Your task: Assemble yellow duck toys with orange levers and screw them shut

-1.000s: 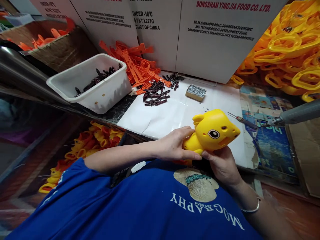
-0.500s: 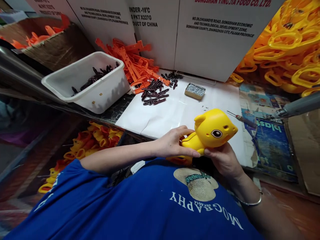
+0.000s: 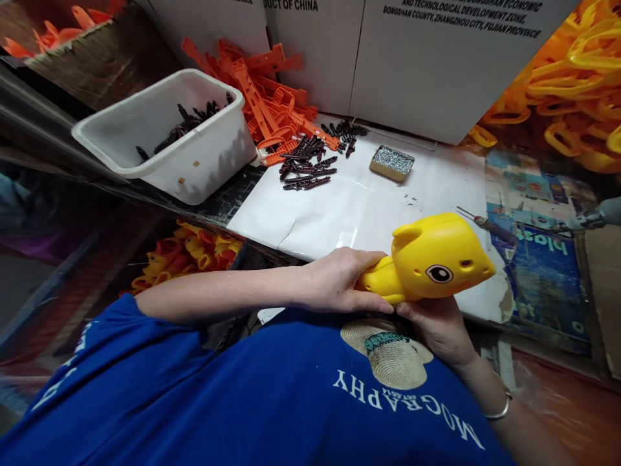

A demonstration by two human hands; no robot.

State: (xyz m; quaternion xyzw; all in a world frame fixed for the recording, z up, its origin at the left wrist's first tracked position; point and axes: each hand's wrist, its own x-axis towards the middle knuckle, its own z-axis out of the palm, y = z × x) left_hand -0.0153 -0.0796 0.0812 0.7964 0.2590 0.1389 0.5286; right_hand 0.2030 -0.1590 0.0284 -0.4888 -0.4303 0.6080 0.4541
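Both hands hold a yellow plastic animal-shaped toy [image 3: 431, 259] with a printed eye and small holes in its head. It lies on its side in front of my shirt, over the near edge of the white-covered table [image 3: 334, 220]. My left hand [image 3: 344, 281] is wrapped round the toy's narrower body, thumb along the near side. Under the head, my right hand [image 3: 439, 327] supports it with the thumb toward the body; its other fingers are mostly hidden. Beyond the toy sits a small tin of screws [image 3: 392, 163], with a few loose screws [image 3: 411, 199] near it.
A white tub [image 3: 194, 162] of dark parts stands left, beside orange plastic strips [image 3: 262, 103] and a pile of dark brown pieces [image 3: 305, 162]. At right lie a screwdriver [image 3: 490, 226] and a grey tool [image 3: 596, 217]. Cartons [image 3: 310, 58] wall the back; yellow parts [image 3: 572, 84] heap right.
The view has tilted down and shifted slightly. Both hands still grip the toy, which has turned a little, and the orange-yellow piece below it is no longer visible.
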